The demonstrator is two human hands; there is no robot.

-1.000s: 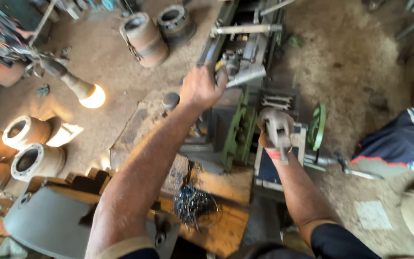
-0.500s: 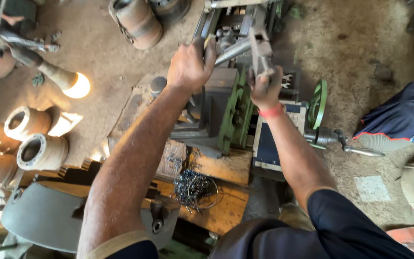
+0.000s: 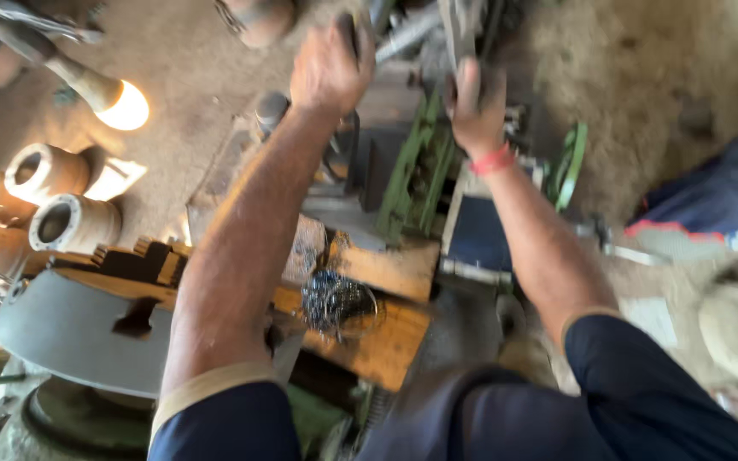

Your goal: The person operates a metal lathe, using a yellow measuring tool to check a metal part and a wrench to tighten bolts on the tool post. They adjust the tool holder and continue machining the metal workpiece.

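Both of my hands are up on the green machine (image 3: 416,175) at the top of the view. My left hand (image 3: 328,68) is closed round a dark handle (image 3: 348,26) at the machine's upper part, fingers wrapped fully. My right hand (image 3: 474,107), with a red band (image 3: 493,160) at the wrist, is curled against a grey metal bar (image 3: 459,30) — blur hides how firmly it grips.

The bar's long axis runs up and away from me, toward the top edge; a second pale rod (image 3: 407,34) slants across between the two hands.

As for hollow things, three rusty flanged sleeves (image 3: 49,171) lie on the dirt floor at left, open bores facing up-left; what is inside them I cannot tell. A tangle of metal swarf (image 3: 339,299) sits on the wooden block (image 3: 386,329) below my arms.

Open ground lies upper right — bare earth (image 3: 642,68). At left a lit lamp (image 3: 100,90) and the sleeves crowd the floor, and a grey plate (image 3: 70,329) edges in under my left elbow. A blue cloth (image 3: 711,196) lies at the right edge.
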